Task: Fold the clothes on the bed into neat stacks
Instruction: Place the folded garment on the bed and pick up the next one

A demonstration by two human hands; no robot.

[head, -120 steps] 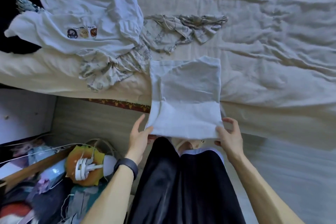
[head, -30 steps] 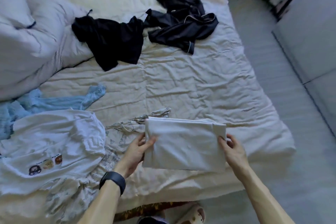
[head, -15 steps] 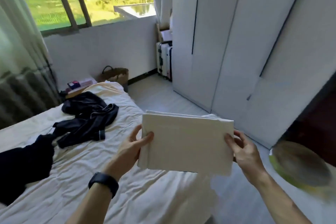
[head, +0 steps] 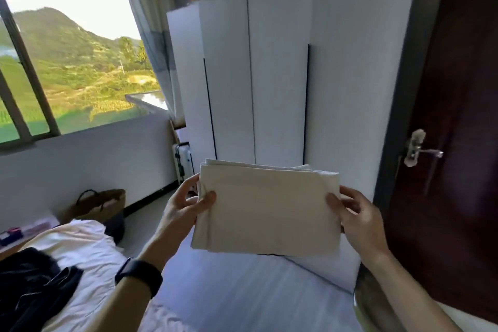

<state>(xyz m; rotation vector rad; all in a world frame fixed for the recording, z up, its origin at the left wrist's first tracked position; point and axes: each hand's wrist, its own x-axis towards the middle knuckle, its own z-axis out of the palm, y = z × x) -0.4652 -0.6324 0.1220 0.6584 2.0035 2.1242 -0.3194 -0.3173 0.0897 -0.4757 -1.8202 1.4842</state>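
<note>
Two hands are holding one folded white garment (head: 266, 210) up in the air, in front of one white wardrobe (head: 269, 75).

The left hand (head: 186, 205) is pinching the garment's left edge, thumb on the near face and fingers curled behind; the right hand (head: 355, 218) is gripping the right edge the same way. Both forearms are reaching forward, the left wearing one black wristband (head: 138, 276). One black garment (head: 35, 286) is lying crumpled on the bed (head: 89, 245), well apart from the hands.
</note>
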